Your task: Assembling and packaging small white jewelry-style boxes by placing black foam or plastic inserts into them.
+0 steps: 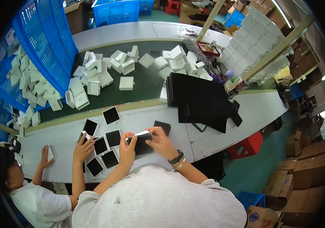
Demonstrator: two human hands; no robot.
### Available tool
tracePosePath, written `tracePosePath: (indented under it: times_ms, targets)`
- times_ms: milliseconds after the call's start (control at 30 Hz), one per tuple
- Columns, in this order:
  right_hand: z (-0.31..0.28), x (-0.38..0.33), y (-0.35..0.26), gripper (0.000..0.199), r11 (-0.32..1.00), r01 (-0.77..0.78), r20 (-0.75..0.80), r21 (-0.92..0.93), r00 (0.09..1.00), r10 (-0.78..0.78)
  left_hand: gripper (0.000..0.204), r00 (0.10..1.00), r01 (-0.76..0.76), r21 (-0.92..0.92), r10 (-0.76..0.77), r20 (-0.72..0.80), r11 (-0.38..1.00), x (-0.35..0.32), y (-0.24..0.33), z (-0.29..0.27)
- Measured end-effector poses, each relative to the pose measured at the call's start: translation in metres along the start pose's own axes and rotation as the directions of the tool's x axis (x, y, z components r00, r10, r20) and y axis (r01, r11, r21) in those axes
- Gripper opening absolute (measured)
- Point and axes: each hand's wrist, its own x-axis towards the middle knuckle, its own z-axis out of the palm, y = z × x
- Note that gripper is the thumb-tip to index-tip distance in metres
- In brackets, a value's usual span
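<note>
Left hand [127, 152]: your thumb and fingers pinch the left end of a black-faced white piece [139, 141]. Right hand [163, 144]: your thumb and fingertips are closed on its right end, a dark watch band [175, 157] and bracelet at the wrist. The piece is held tilted over the pale worktable [177, 146], in front of your shirt [158, 201], with a dark flat piece [144, 149] lying just beneath.

To your left, a loose cluster of black-faced trays with white rims [110, 159] lies flat. Beside them, one hand of a co-worker [82, 151] reaches in; the other is against a white box [51, 152]. Ahead right, black sheets [198, 91] lie stacked.

Markings: small dark print on some white cartons [80, 99] heaped along the green belt [143, 84], too small to read. A brown carton [263, 217] low on your right bears a round blue emblem; another brown carton [278, 184], above it, carries a smaller blue mark. Small dark marking on your shirt, left side, illegible from here. Lettering on the held piece: cannot tell.
</note>
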Motion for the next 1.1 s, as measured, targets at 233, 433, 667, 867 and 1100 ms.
tracePosePath:
  times_ms: [233, 433, 667, 867, 1100]
  targets:
    - [-0.004, 0.003, -0.014, 0.035, 0.956, -0.242, -0.010, 0.164, 0.969, 0.247, 0.014, 0.993, -0.004, -0.121, 0.018, 0.117, 0.993, -0.006, 0.007, -0.002]
    - [-0.003, 0.005, -0.010, 0.033, 0.965, -0.144, -0.014, 0.217, 0.988, 0.151, 0.014, 0.985, -0.069, -0.109, 0.085, 0.148, 0.992, -0.010, 0.000, -0.004]
    - [0.004, 0.001, 0.013, 0.027, 0.985, -0.112, -0.065, 0.128, 0.990, 0.121, 0.014, 0.996, -0.050, -0.045, 0.054, 0.078, 0.998, -0.013, -0.001, 0.002]
    - [0.012, -0.004, 0.004, 0.020, 0.993, -0.094, -0.186, -0.068, 0.979, 0.080, 0.012, 0.991, -0.015, -0.058, 0.022, 0.132, 0.998, -0.011, -0.008, -0.003]
    - [0.028, -0.009, -0.007, 0.020, 0.881, -0.068, -0.242, -0.468, 0.969, -0.054, 0.014, 0.997, -0.073, 0.053, 0.071, 0.032, 0.996, -0.008, -0.022, -0.013]
